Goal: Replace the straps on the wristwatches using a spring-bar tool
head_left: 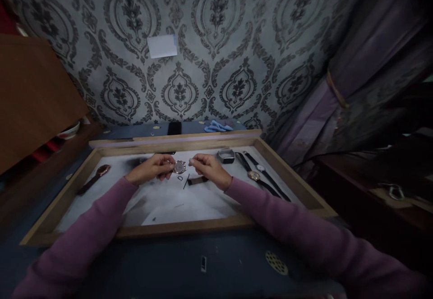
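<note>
Over a wooden-framed tray (182, 225) with a white bottom, my left hand (154, 168) pinches a round metal watch case (180, 167) by its left edge. My right hand (208, 168) is just right of the case, its thumb and fingertips pressed together; whatever they hold is too small to make out. Beneath the right hand lies a dark strap piece (196, 180), partly covered by that hand. A thin dark stick (186, 181) and a small dark ring (180, 178) lie below the watch case.
A brown-strap watch (103, 170) lies at the tray's left. At its right are a grey-banded watch (226, 156), a gold-cased watch (254, 175) and a slim dark-strap watch (260, 167). Behind the tray are a black phone-like object (174, 128) and a blue cloth (218, 126).
</note>
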A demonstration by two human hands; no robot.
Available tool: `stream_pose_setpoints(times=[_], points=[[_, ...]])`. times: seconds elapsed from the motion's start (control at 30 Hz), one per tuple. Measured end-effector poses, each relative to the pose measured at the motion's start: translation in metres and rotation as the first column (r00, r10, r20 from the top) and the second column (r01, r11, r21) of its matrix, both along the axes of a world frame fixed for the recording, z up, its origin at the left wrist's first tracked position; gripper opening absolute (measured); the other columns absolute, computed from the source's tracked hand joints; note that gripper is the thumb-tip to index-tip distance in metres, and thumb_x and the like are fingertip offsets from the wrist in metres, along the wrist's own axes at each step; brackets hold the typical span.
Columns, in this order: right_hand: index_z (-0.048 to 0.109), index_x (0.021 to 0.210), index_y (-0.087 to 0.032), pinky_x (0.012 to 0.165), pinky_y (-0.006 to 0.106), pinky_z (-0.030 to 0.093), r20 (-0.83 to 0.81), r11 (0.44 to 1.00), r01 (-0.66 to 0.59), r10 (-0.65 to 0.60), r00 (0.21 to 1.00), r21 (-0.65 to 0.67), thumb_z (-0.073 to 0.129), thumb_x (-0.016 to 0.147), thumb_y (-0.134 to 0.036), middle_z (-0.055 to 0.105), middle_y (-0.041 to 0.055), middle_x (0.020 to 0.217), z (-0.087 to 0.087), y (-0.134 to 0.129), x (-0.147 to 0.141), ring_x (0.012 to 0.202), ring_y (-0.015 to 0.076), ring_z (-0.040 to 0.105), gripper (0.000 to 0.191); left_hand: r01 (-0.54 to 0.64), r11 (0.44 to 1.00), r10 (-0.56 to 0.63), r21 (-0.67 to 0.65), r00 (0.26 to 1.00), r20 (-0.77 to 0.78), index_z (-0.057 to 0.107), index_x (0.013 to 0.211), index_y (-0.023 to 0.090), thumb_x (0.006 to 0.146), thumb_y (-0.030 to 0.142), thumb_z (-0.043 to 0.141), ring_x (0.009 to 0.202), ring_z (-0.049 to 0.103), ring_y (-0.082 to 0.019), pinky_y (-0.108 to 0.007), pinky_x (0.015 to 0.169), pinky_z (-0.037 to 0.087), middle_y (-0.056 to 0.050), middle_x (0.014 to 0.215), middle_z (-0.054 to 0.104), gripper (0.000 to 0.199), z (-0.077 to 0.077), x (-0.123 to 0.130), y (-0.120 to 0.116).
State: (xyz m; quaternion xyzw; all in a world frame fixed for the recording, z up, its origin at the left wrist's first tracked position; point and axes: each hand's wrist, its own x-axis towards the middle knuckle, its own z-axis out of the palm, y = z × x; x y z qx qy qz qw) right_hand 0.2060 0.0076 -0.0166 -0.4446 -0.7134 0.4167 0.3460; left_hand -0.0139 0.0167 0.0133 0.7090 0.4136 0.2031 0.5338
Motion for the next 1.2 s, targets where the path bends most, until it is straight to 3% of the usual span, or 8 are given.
stream_pose_setpoints(times=[0.1, 0.17, 0.53, 0.73, 0.9, 1.07, 1.2], points=[[0.062, 0.076, -0.014, 0.053, 0.022, 0.027, 0.171, 0.998, -0.022, 0.013, 0.985, 0.051, 0.065, 0.074, -0.023, 0.045, -0.007, 0.053, 0.001, 0.005, 0.011, 0.05, 0.0079, 0.038, 0.009, 0.034, 0.998, -0.038, -0.048, 0.995, -0.09, 0.055, 0.085, 0.015, 0.076, 0.045, 0.063, 0.045, 0.041, -0.008, -0.021, 0.046, 0.032, 0.004, 0.055, 0.055, 0.032, 0.0, -0.005, 0.0], [0.065, 0.077, -0.014, 0.054, 0.022, 0.026, 0.266, 0.997, -0.026, 0.004, 0.964, 0.079, 0.068, 0.066, -0.013, 0.047, -0.0071, 0.053, 0.0, 0.008, 0.019, 0.051, 0.0084, 0.04, 0.011, 0.05, 0.996, -0.059, -0.067, 0.989, -0.136, 0.055, 0.083, 0.016, 0.075, 0.044, 0.063, 0.046, 0.042, -0.008, -0.021, 0.047, 0.033, 0.004, 0.055, 0.055, 0.03, -0.001, -0.006, 0.0], [0.069, 0.08, -0.011, 0.056, 0.022, 0.031, 0.405, 0.991, 0.006, -0.06, 0.912, 0.132, 0.053, 0.075, -0.011, 0.054, -0.0015, 0.059, -0.014, 0.025, 0.043, 0.057, 0.0116, 0.045, 0.017, 0.123, 0.992, -0.122, -0.017, 0.94, -0.318, 0.054, 0.085, 0.016, 0.076, 0.045, 0.054, 0.045, 0.043, -0.009, -0.021, 0.045, 0.031, 0.003, 0.057, 0.056, 0.03, -0.025, 0.003, 0.007], [0.069, 0.076, -0.01, 0.055, 0.022, 0.032, 0.414, 0.995, -0.018, -0.026, 0.91, 0.101, 0.053, 0.075, -0.013, 0.056, -0.0004, 0.059, -0.017, 0.029, 0.047, 0.057, 0.0116, 0.047, 0.016, 0.114, 0.981, -0.045, 0.155, 0.919, -0.392, 0.056, 0.08, 0.017, 0.078, 0.038, 0.056, 0.055, 0.046, -0.012, -0.023, 0.052, 0.032, 0.003, 0.06, 0.052, 0.021, -0.027, 0.004, 0.005], [0.069, 0.078, -0.01, 0.055, 0.021, 0.033, 0.404, 0.997, -0.034, 0.001, 0.915, 0.073, 0.052, 0.078, -0.014, 0.057, -0.0004, 0.06, -0.013, 0.029, 0.049, 0.058, 0.0112, 0.048, 0.017, 0.229, 0.887, 0.016, 0.401, 0.852, -0.523, 0.057, 0.085, 0.018, 0.085, 0.033, 0.048, 0.068, 0.052, -0.016, -0.026, 0.062, 0.035, -0.001, 0.074, 0.06, 0.018, -0.02, 0.005, -0.002], [0.069, 0.077, -0.012, 0.055, 0.021, 0.035, 0.417, 0.994, -0.102, 0.079, 0.906, 0.034, 0.059, 0.077, -0.015, 0.06, -0.0003, 0.06, -0.008, 0.023, 0.043, 0.056, 0.0107, 0.05, 0.011, 0.262, 0.838, 0.068, 0.479, 0.821, -0.568, 0.054, 0.085, 0.019, 0.088, 0.025, 0.039, 0.074, 0.055, -0.019, -0.029, 0.068, 0.037, -0.004, 0.082, 0.062, 0.016, -0.017, 0.005, -0.006], [0.07, 0.077, -0.012, 0.056, 0.022, 0.033, 0.454, 0.991, -0.126, 0.097, 0.886, 0.034, 0.062, 0.076, -0.015, 0.059, -0.0009, 0.059, -0.006, 0.019, 0.04, 0.055, 0.01, 0.049, 0.009, 0.223, 0.838, 0.128, 0.498, 0.807, -0.577, 0.054, 0.09, 0.019, 0.088, 0.024, 0.039, 0.073, 0.054, -0.019, -0.029, 0.069, 0.036, -0.004, 0.082, 0.061, 0.016, -0.011, 0.005, -0.007]])
